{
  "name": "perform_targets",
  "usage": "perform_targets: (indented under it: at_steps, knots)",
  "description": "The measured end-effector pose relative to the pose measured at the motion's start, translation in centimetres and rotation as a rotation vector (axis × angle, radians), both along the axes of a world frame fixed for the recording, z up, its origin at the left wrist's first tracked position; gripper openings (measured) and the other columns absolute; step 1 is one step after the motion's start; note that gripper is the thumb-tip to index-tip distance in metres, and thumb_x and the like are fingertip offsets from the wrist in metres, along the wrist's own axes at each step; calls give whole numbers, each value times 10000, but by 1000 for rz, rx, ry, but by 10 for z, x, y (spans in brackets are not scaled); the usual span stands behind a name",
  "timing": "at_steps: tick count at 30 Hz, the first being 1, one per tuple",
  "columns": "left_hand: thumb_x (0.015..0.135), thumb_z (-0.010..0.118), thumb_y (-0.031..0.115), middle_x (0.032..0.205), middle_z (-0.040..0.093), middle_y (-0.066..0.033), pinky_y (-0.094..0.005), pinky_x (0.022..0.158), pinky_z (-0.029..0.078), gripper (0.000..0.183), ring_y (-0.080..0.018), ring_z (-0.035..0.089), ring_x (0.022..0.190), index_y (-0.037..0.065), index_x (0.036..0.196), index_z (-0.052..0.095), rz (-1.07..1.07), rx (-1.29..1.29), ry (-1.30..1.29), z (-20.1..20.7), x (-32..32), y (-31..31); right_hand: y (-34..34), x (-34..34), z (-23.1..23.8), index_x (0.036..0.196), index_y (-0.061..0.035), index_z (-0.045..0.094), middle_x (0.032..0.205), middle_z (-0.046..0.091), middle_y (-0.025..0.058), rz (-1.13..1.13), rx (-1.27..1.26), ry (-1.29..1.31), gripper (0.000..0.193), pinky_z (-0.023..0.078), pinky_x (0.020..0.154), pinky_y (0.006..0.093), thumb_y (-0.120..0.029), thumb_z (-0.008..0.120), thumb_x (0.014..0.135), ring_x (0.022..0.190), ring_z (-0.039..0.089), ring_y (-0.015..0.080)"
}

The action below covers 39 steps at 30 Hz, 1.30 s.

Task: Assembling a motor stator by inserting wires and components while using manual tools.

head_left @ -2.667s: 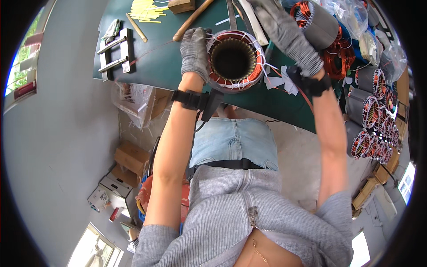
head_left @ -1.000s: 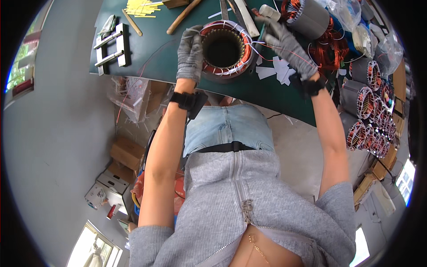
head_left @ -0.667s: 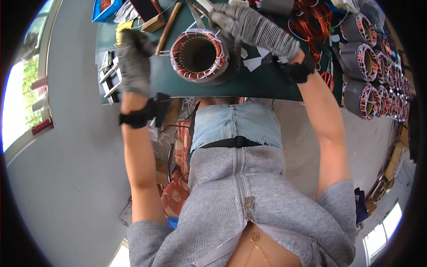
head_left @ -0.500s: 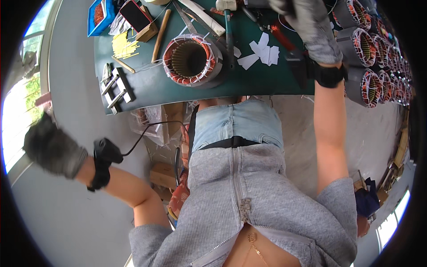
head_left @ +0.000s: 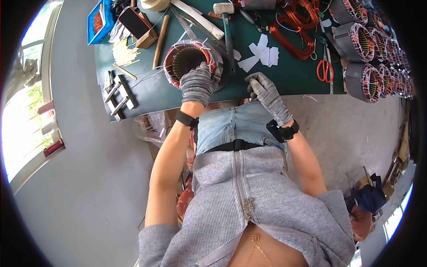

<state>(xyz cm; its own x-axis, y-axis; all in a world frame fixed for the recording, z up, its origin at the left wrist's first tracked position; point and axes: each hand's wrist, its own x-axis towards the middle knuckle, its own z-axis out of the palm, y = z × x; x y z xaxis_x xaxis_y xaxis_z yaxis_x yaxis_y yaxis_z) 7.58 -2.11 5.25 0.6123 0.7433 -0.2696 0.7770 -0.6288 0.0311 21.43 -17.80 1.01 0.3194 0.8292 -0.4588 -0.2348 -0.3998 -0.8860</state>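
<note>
Our gloved left hand [head_left: 198, 83] grips the near rim of the motor stator [head_left: 189, 62], which lies on its side near the front edge of the green bench [head_left: 289, 75]. Our gloved right hand [head_left: 265, 91] hovers at that edge, fingers loosely curled, holding nothing. White paper slips [head_left: 260, 53] and red-handled scissors [head_left: 325, 71] lie beyond.

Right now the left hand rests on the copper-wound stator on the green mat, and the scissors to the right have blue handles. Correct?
Not quite. The left hand does rest on the stator on the green mat, but the head view shows that the scissors to the right have red handles, not blue.
</note>
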Motion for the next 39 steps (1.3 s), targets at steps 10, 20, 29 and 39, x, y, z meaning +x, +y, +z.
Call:
perform_targets:
  at_steps: [10,20,29,39]
  knots:
    - [798,595,434,842,643,-161,-447,734,466,403,-341,607,843,47,910,574,60,-77,-204,12,-9,-1,25,-9,0,1000,-46,568,711,532,7,181,196,-409,193,437,546,245,-200,480,926,596,507,79]
    - [829,560,318,1475,285,-104,-492,1118,87,574,-288,206,1382,175,1366,415,-144,410,-245,22,-108,3,24,10,16,1014,-44,570,740,527,14,137,-72,-183,192,440,569,253,-197,520,908,617,500,85]
    - [829,528,134,866,578,-147,-476,671,407,100,-342,552,822,101,917,563,134,153,-429,-43,-199,33,150,0,36,989,-44,598,861,585,9,150,516,-573,182,458,712,250,-177,487,931,789,544,120]
    - [905,576,241,857,635,-18,-214,608,414,148,-130,580,741,123,948,656,1594,-720,-1378,-125,-389,65,22,36,14,883,-138,542,644,488,-24,-807,434,638,139,305,436,186,-265,527,936,489,389,66]
